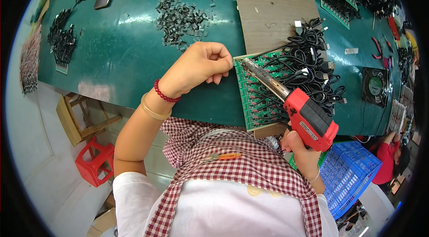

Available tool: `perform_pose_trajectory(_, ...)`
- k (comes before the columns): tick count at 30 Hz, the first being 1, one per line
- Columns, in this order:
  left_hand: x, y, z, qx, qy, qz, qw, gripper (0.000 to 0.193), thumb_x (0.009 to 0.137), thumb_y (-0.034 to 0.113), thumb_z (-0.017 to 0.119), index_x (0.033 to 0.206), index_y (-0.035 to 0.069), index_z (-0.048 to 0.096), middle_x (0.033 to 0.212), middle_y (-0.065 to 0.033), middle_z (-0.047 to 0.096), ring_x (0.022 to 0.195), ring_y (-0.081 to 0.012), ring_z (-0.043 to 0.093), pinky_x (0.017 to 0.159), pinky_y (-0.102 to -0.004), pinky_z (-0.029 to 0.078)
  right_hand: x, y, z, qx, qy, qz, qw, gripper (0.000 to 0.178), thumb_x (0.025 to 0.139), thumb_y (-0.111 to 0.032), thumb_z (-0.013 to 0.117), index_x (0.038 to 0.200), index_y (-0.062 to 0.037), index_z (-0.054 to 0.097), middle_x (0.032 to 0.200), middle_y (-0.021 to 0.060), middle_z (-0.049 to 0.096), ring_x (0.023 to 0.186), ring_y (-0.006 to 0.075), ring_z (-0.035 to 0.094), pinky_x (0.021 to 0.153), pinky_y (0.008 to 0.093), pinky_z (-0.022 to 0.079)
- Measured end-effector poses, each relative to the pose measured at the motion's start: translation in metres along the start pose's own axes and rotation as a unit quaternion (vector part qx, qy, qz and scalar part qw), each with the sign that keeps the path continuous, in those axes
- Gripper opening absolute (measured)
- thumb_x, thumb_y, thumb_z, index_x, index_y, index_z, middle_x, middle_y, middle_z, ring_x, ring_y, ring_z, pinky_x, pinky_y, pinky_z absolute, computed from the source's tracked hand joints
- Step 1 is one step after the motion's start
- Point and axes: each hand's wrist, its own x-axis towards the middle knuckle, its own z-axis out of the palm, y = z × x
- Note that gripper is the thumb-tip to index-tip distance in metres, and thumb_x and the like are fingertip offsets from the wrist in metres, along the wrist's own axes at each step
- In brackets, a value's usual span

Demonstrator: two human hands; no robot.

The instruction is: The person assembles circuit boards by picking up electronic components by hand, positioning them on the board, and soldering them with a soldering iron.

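Observation:
My right hand (303, 151) grips a red and black soldering gun (309, 118), its metal barrel slanting up and left across a green circuit board panel (246, 105). The barrel's tip is at the panel's upper left corner, close to the fingers of my left hand (204, 63). Those fingers are closed in a pinch beside that corner; what they hold, if anything, is too small to make out. Black cables (313, 58) with metal plugs lie bunched over the panel's right side, and reddish wire ends show along the board.
Small black parts (178, 20) lie heaped on the green table (116, 53). A wooden board (277, 13) extends beyond the panel. More cable bundles (61, 38) sit at left. Red-handled pliers (377, 48) and a fan (374, 86) are at right. A blue crate (351, 170) stands below.

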Motion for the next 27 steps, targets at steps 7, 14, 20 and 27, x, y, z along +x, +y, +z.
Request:
perform_pose_trajectory(7,0.001,0.001,0.001,0.003,0.002,-0.004,1.0,0.009,0.083,0.01,0.056,0.079,0.003,0.058,0.067,0.0001,0.057,0.052,-0.0019,0.05,0.046,-0.0148,0.037,0.001,-0.002,0.003,0.007,0.033,0.013,0.999,0.015,0.085,-0.008,0.054,0.071,0.0001,0.053,0.06,0.0054,0.052,0.05,0.011,0.048,0.047,0.0245,0.04)
perform_pose_trajectory(14,-0.001,0.001,0.001,0.005,0.006,-0.002,1.0,0.008,0.083,0.01,0.056,0.079,0.003,0.059,0.067,0.0002,0.057,0.052,-0.0017,0.049,0.045,-0.0147,0.036,0.0,-0.008,0.002,0.036,0.054,0.038,0.997,0.02,0.084,-0.009,0.056,0.097,0.0056,0.053,0.059,0.0072,0.052,0.05,0.0109,0.048,0.045,0.0241,0.037)
perform_pose_trajectory(20,-0.001,0.001,0.003,0.007,0.011,-0.003,1.0,0.008,0.083,0.01,0.056,0.079,0.003,0.059,0.067,0.0005,0.057,0.052,-0.0016,0.049,0.045,-0.0147,0.036,-0.003,-0.01,-0.001,0.103,0.051,0.043,0.992,0.031,0.085,-0.01,0.057,0.11,0.0063,0.047,0.058,0.007,0.05,0.048,0.0115,0.046,0.046,0.0247,0.037)
perform_pose_trajectory(27,-0.001,0.0,0.003,0.009,0.02,-0.004,1.0,0.007,0.082,0.01,0.056,0.08,0.003,0.059,0.066,0.0008,0.056,0.052,-0.0015,0.048,0.044,-0.0147,0.035,0.002,-0.006,0.003,0.037,0.038,0.036,0.998,0.025,0.085,-0.012,0.057,0.101,0.0054,0.05,0.058,0.0058,0.048,0.048,0.0113,0.045,0.046,0.0252,0.038)
